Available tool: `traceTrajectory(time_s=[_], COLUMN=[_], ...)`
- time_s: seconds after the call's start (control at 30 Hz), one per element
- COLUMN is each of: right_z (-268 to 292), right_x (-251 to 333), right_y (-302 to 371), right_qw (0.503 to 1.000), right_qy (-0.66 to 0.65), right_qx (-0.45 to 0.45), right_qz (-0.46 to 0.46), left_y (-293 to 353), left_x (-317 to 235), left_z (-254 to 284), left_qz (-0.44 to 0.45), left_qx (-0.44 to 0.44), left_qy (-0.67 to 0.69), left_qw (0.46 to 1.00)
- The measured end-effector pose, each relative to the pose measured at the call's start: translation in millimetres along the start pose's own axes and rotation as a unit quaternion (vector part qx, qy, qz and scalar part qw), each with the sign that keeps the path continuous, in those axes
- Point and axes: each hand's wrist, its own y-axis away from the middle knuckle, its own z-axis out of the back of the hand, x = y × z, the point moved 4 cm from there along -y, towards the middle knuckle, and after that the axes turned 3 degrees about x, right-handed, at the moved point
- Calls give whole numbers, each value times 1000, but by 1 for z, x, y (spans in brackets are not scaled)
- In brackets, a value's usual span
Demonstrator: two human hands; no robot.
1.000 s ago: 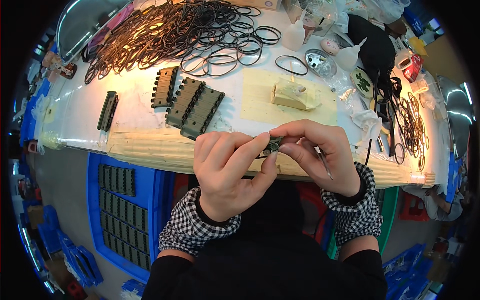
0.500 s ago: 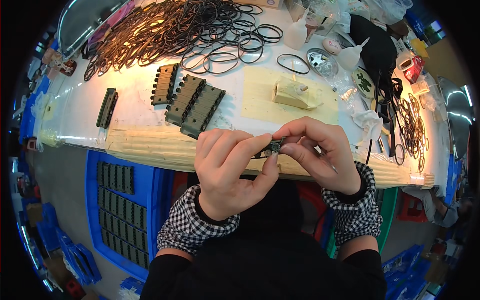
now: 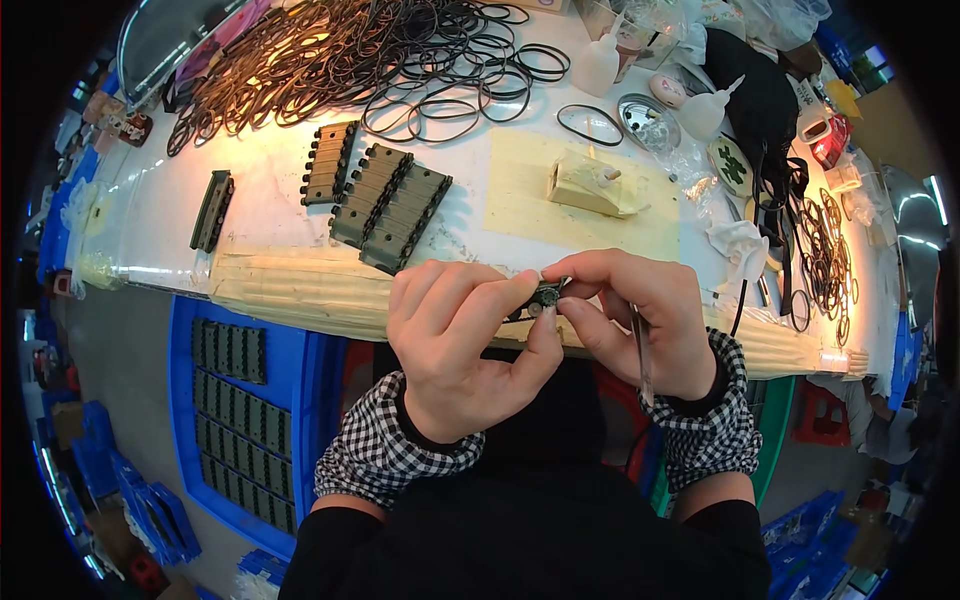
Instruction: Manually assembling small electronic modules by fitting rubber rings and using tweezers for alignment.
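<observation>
Just above the table's near edge, my left hand (image 3: 455, 345) pinches a small dark green part (image 3: 545, 296) between thumb and fingers. A round, lighter detail shows at the part's near end, and the fingers hide much of the rest. My right hand (image 3: 655, 325) grips the same part at its right end with thumb and forefinger. Held in the right palm is a slim metal tool (image 3: 643, 355), pointing down toward the wrist; its kind is not clear. Beyond my left hand lie rows of dark green strip-shaped parts (image 3: 405, 215) with knobs, and a single strip (image 3: 212, 211) farther left.
Black rubber loops (image 3: 330, 65) are heaped at the back left. A block wrapped in yellowish tape (image 3: 585, 183) stands on a yellow sheet. White squeeze bottles (image 3: 597, 68), a small metal dish (image 3: 650, 122) and black straps (image 3: 780, 200) crowd the right. A blue tray (image 3: 182, 375) of green parts is below left.
The right hand has turned slightly, so more of the metal tool in its palm shows. Both hands keep their pinch on the dark green part.
</observation>
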Motion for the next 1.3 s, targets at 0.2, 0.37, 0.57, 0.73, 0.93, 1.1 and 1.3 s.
traceTrajectory(time_s=[0.2, 0.37, 0.57, 0.73, 0.93, 1.1, 1.3], right_z=[0, 0, 2, -2, 4, 12, -5], right_x=[-4, -5, -10, -14, 0, 7, 7], right_y=[0, -2, -2, -1, 15, 28, 22], right_qw=[999, 996, 984, 980, 985, 982, 987], right_qy=[-29, -67, -139, -154, -69, 31, 39], right_qx=[15, 39, 81, 39, -156, -101, -156], right_qz=[-7, -31, -81, -118, -23, -155, 3], left_y=[0, 1, 1, 3, 2, 10, 15], left_x=[0, 0, 1, 2, 9, 20, 22], left_z=[1, 2, 0, 1, 1, -13, -26], left_qz=[-4, -9, -16, -17, -25, -30, -41], left_qx=[-4, -5, 6, -8, -60, -80, -81], left_qy=[5, -1, 5, -20, -130, -197, -210], left_qw=[1000, 1000, 1000, 1000, 989, 977, 973])
